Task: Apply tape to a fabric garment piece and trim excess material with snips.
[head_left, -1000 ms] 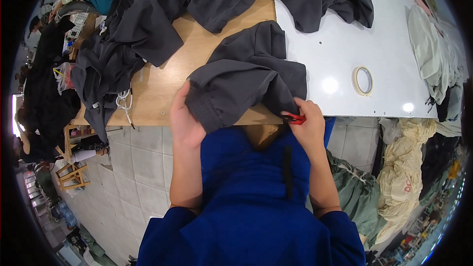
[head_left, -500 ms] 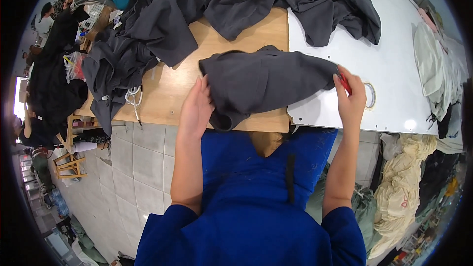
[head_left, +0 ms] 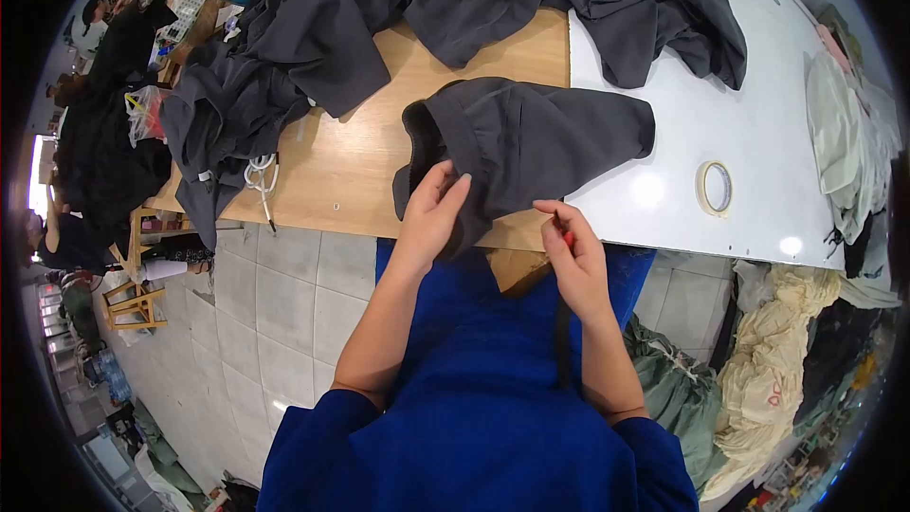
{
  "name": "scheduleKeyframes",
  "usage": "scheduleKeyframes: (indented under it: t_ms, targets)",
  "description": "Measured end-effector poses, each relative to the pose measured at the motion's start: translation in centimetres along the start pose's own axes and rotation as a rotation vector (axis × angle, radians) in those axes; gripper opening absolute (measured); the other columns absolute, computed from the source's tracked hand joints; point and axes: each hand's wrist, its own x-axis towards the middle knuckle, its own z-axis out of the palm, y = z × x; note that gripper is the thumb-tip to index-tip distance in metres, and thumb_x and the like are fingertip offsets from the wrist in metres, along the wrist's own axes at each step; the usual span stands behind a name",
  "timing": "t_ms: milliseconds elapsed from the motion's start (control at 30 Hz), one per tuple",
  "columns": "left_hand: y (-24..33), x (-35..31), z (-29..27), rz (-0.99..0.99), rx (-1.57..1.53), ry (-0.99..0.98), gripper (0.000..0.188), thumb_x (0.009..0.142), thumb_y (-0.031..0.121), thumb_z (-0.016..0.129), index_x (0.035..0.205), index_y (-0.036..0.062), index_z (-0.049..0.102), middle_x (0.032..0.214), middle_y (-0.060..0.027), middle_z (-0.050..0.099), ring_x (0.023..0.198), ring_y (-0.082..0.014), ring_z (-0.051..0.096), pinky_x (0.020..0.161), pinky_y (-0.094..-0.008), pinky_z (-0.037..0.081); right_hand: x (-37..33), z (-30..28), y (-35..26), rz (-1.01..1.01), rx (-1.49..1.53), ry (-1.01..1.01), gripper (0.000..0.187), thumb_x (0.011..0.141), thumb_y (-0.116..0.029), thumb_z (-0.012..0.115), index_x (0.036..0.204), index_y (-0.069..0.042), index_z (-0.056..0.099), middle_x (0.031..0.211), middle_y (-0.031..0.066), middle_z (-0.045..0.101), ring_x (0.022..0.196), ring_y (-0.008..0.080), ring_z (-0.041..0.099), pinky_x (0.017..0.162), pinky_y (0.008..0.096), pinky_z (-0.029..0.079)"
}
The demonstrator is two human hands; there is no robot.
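A dark grey garment [head_left: 559, 133], which looks like trousers with an elastic waistband, lies folded across the wooden and white table tops. Its waistband end opens to the left and its narrow end points right. My left hand [head_left: 434, 218] pinches the waistband edge at the near side, thumb on the outside and fingers partly hidden in the opening. Just right of the garment's near edge, my right hand [head_left: 578, 261] is closed around small red thread snips [head_left: 568, 238]; most of the tool is hidden by my fingers. The right fingertips are apart from the cloth.
More dark grey garments lie heaped at the far left [head_left: 322, 28] and far middle [head_left: 588, 0] of the table. A tape roll [head_left: 714, 188] rests on the white top [head_left: 654, 199]. White cord [head_left: 261, 180] hangs at the left edge. Cream cloth bundles [head_left: 768, 379] stand at right.
The garment has been laid down with its waistband turned toward the left. My left hand moved right onto the waistband; my right hand let go of the narrow end and came left, keeping the snips.
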Motion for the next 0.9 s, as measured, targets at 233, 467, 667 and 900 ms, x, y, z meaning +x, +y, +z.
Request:
scheduleKeyframes:
  t_ms: [233,467,667,900]
  targets:
    - [2.6,-2.6,1.6,-0.251,-0.580,-0.222,0.026,0.092,0.013,0.049,0.117,0.0062,0.050,0.107,-0.0034,0.061,0.095,-0.0125,0.060,0.078,-0.0267,0.049,-1.0,-0.2,-1.5,-0.120,0.013,-0.040,0.037,0.082,-0.002,0.062,0.119,-0.004,0.055,0.079,-0.0025,0.051,0.068,0.0038,0.044,0.063,0.0167,0.036]
    - [2.8,-4.5,3.3,-0.393,-0.704,-0.391,0.032,0.095,0.019,0.043,0.125,0.0061,0.045,0.110,-0.0058,0.059,0.093,-0.0145,0.061,0.077,-0.0292,0.052,0.1,0.9,-3.0,-0.612,-0.586,0.216,0.016,0.066,-0.002,0.075,0.081,-0.006,0.071,0.053,0.0026,0.045,0.048,0.0151,0.042,0.045,0.0264,0.031]
    - [3.8,-4.4,3.8,-0.308,-0.662,-0.296,0.031,0.097,0.022,0.045,0.125,0.0073,0.044,0.113,-0.0060,0.059,0.096,-0.0155,0.061,0.076,-0.0284,0.053,-2.1,-1.2,-3.6,-0.715,-0.377,-0.103,0.019,0.062,-0.006,0.075,0.080,-0.011,0.071,0.054,0.0003,0.050,0.048,0.0159,0.044,0.045,0.0280,0.032]
    - [4.1,-5.4,4.8,-0.202,-0.622,-0.262,0.031,0.096,0.018,0.047,0.125,0.0070,0.043,0.114,-0.0075,0.058,0.099,-0.0155,0.061,0.080,-0.0298,0.053,-5.0,-2.7,-3.4,-0.321,-0.058,0.011,0.054,0.068,-0.021,0.079,0.113,-0.001,0.056,0.063,-0.0038,0.042,0.053,0.0071,0.037,0.050,0.0233,0.030]
